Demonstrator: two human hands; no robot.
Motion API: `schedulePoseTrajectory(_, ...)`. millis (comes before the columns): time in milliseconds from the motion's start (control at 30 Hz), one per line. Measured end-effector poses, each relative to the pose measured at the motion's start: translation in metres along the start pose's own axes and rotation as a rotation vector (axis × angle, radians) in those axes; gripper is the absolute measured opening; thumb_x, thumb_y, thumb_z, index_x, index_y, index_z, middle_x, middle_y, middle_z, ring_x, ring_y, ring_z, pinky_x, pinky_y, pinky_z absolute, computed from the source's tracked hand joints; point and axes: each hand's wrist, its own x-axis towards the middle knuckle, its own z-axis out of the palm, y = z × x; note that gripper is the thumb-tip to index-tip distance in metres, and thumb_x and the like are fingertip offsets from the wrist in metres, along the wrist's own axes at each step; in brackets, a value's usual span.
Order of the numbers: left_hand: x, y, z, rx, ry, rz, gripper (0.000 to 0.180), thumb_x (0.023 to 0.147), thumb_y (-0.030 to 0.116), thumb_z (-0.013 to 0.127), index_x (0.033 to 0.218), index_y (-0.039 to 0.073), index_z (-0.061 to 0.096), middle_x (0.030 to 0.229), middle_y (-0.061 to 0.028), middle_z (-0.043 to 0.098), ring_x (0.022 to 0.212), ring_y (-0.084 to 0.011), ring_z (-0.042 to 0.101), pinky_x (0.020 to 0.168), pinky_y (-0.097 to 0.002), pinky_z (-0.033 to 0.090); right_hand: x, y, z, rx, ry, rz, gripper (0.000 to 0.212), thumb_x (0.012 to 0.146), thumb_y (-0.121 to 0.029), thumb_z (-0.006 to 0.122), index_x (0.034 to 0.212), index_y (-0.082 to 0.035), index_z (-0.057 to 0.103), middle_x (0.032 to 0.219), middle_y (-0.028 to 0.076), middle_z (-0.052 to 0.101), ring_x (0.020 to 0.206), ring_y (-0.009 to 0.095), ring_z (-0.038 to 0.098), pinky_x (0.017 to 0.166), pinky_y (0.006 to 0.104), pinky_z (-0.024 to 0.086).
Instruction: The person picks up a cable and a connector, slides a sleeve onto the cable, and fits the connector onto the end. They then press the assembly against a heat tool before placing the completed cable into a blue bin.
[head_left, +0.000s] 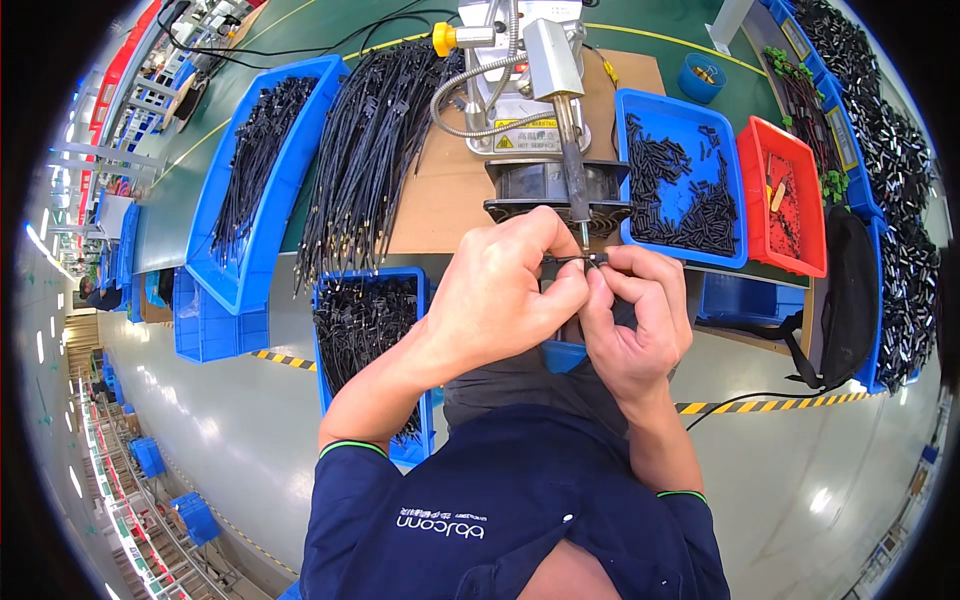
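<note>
Both hands meet under the tip of an upright soldering iron (574, 170) fixed to a machine stand (525, 105). My left hand (495, 295) is closed in a pinch on a thin black cable (556, 261), by the iron's tip. Opposite it, my right hand (645, 330) pinches a small black cylindrical connector (599, 259) between thumb and fingers. The cable's end and the connector lie nearly in line at the tip; my fingertips hide whether they touch. Behind my hands sits a black spool (530, 183).
Cut black cables (365, 150) lie in a bundle left of the machine. Blue bins (300, 75) with cables stand left and below. A blue tray (735, 185) of small black sleeves, a red tray (815, 215) and a blue cup (702, 80) are at right.
</note>
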Motion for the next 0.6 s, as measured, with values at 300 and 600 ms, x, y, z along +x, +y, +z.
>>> schedulePoseTrajectory(300,-0.0002,0.0017,-0.0005,0.004,0.003,-0.011,0.010,0.087,0.005,0.076,0.090,0.000,0.068,0.072,-0.0051,0.067,0.054,-0.0059,0.051,0.049,-0.0281,0.040,0.0033,-0.0017,0.0009,-0.018,0.003,0.001,0.022,0.076,0.009,0.085,0.090,0.000,0.070,0.103,0.013,0.073,0.087,0.028,0.070,0.073,0.0369,0.057)
schedulePoseTrajectory(600,-0.0013,-0.0001,0.0018,-0.022,0.035,0.009,0.011,0.087,0.006,0.077,0.089,0.000,0.068,0.073,-0.0048,0.068,0.055,-0.0057,0.051,0.050,-0.0268,0.040,0.0024,-0.0047,-0.0011,0.001,0.014,0.011,0.022,0.076,0.009,0.085,0.091,0.001,0.071,0.104,0.014,0.074,0.088,0.030,0.071,0.074,0.0373,0.058)
